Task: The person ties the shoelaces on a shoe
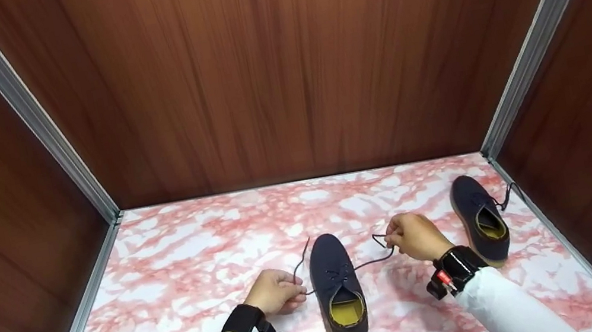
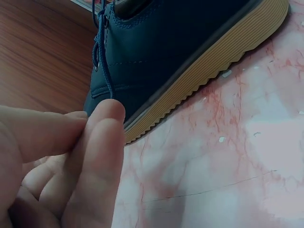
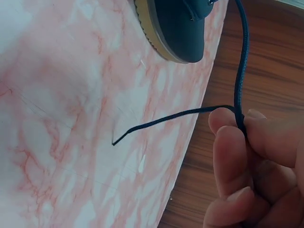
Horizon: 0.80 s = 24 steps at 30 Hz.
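Note:
A dark navy shoe with a yellow lining lies sole down on the pink marbled table, its toe pointing away from me. To its left, my left hand pinches one end of the dark shoelace, whose loose tip sticks up past the fingers. On the other side my right hand pinches the lace's other end between thumb and fingertips. That lace runs from the eyelets to the hand, and its tail bends free in the right wrist view. The left wrist view shows the shoe's ribbed tan sole close beyond the left fingers.
A second navy shoe stands at the right side of the marbled table, its lace trailing toward the right wall. Brown wood-grain panels with grey metal frame rails enclose the table at the back and both sides.

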Motion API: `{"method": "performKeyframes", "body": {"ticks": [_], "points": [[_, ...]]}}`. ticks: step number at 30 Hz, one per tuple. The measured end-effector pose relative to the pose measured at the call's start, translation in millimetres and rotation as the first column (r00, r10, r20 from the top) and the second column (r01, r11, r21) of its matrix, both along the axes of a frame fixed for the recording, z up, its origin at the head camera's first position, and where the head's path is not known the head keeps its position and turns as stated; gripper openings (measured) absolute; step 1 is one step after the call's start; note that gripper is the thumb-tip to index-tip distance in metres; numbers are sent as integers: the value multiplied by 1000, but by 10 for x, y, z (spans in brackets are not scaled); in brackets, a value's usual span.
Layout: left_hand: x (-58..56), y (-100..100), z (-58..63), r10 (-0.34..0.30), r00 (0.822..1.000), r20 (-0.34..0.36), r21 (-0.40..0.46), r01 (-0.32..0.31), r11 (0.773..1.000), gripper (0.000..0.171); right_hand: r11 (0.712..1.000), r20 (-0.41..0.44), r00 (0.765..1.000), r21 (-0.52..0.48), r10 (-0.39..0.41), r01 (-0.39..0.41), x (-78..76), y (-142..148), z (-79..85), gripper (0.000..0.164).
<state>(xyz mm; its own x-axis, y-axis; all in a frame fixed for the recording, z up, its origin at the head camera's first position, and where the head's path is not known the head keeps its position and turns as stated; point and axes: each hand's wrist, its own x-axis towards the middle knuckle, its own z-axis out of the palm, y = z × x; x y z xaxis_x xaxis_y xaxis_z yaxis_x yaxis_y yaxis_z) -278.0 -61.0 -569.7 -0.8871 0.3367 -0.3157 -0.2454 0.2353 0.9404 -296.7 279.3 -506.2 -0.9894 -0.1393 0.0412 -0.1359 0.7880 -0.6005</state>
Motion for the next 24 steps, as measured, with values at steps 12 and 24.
{"method": "performKeyframes", "body": {"ticks": [12,24], "points": [[-24,91,51,22,993,-117,-131,-37,991,22,999,-78,997,30,-31,33,-46,-74,109,13],[-1,260,28,-52,953,-299,-232,-19,973,20,996,-276,959,35,-69,82,-117,-257,217,10]]}}
